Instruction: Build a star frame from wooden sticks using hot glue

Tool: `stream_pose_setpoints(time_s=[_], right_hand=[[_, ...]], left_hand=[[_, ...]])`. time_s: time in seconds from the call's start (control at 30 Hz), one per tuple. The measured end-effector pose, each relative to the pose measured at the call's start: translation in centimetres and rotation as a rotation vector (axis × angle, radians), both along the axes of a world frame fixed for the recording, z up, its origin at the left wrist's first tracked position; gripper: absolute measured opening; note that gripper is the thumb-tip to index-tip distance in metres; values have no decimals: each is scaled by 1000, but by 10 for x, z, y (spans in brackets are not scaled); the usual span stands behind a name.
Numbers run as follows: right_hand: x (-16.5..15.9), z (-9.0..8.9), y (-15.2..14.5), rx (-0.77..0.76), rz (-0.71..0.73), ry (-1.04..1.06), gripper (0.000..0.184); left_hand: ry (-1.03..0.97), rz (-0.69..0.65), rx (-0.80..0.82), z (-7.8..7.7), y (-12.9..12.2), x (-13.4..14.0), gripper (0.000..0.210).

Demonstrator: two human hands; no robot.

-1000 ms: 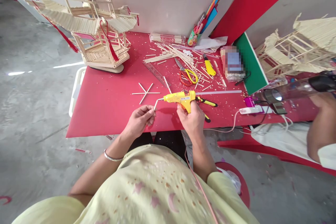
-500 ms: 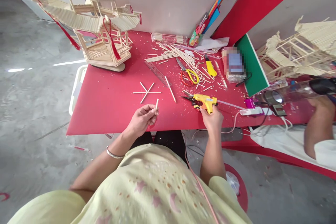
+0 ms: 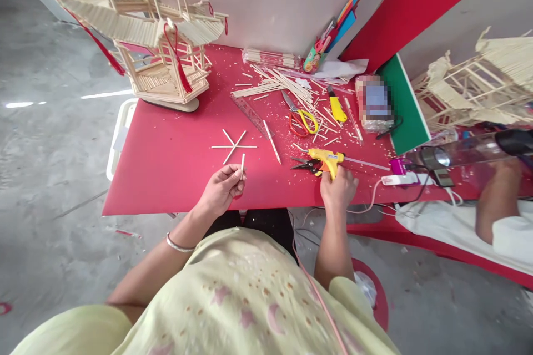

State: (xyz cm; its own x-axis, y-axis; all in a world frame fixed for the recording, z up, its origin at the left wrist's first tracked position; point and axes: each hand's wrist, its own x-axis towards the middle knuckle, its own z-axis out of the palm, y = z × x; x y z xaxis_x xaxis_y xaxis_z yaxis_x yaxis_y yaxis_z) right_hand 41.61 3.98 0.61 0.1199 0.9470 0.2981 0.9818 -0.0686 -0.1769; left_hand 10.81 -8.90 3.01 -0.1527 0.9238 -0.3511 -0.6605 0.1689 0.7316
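Between the thumb and fingers of my left hand (image 3: 225, 186) a short wooden stick (image 3: 242, 166) is pinched, pointing up. Just beyond it, several thin sticks lie crossed in a star (image 3: 234, 146) on the red tabletop (image 3: 166, 177). My right hand (image 3: 339, 187) has its fingers closed round the lower handle of a yellow hot glue gun (image 3: 327, 158). The gun's nozzle points left, and a clear glue stick (image 3: 368, 164) sticks out of its back. Black-bladed pliers (image 3: 306, 165) lie partly under the gun. A pencil-like pointed stick (image 3: 272, 141) rests between the star and the gun.
A stick-built pagoda (image 3: 166, 77) with red tassels stands back left. Scissors (image 3: 303, 120), a yellow utility knife (image 3: 336, 104), a ruler (image 3: 250, 113) and loose sticks (image 3: 287, 86) lie behind. A pen cup (image 3: 313, 60) stands by the wall. At right are a power strip (image 3: 400, 178) and another person's arm (image 3: 497, 199).
My left hand has moved slightly left with the short stick. My right hand has shifted a little lower on the glue gun's handle, while the gun stays almost in place.
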Motion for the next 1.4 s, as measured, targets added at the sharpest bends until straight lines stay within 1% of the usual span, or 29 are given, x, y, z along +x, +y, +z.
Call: stream_pose_setpoints(time_s=[0.13, 0.23, 0.3, 0.4, 0.5, 0.57, 0.63, 0.73, 0.9, 0.97, 1.03, 1.13, 1.2, 1.27, 1.33, 1.37, 1.4], right_hand=[[-19, 2, -17, 26, 2, 32, 42], [-30, 7, -21, -2, -1, 64, 44], [-29, 10, -21, -31, -2, 59, 44], [-15, 12, -15, -107, 51, 23, 42], [5, 12, -6, -206, 177, 31, 42], [19, 12, 0, -227, 255, 63, 44], [31, 11, 4, -206, 308, 85, 47], [45, 12, 8, -209, 354, 89, 48], [51, 16, 8, -369, 416, 138, 57], [46, 15, 5, -395, 416, 169, 63], [39, 10, 2, -371, 395, 187, 67], [27, 1, 3, -283, 370, 190, 62], [20, -2, 7, -257, 357, 187, 60], [16, 2, 12, -274, 336, 171, 59], [11, 12, 12, -276, 299, 126, 59], [7, 20, 9, -242, 273, 99, 59], [2, 28, 3, -171, 239, 75, 61]], left_hand=[[-3, -26, -4, 0, 5, 6, 42], [-2, -29, -14, 2, 6, 9, 43], [-1, -24, -18, 3, 5, 8, 42], [7, -3, -13, 2, 2, 4, 42], [8, 7, 0, 0, -1, 2, 40], [3, 4, -2, -1, -2, 3, 40], [-4, -3, -10, 0, -3, 5, 41], [-8, -2, -14, 1, -3, 6, 43], [-4, 6, -14, 2, -4, 5, 44], [-11, 6, -17, 1, -4, 7, 44], [-20, 0, -19, 0, -4, 8, 45], [-28, -11, -11, 0, -2, 10, 44], [-28, -13, -1, 0, -1, 10, 44], [-31, -10, 9, 2, 0, 10, 43], [-41, 0, 16, 3, 0, 9, 42], [-49, 6, 18, 3, 0, 8, 40], [-59, 10, 20, 3, 0, 8, 39]])
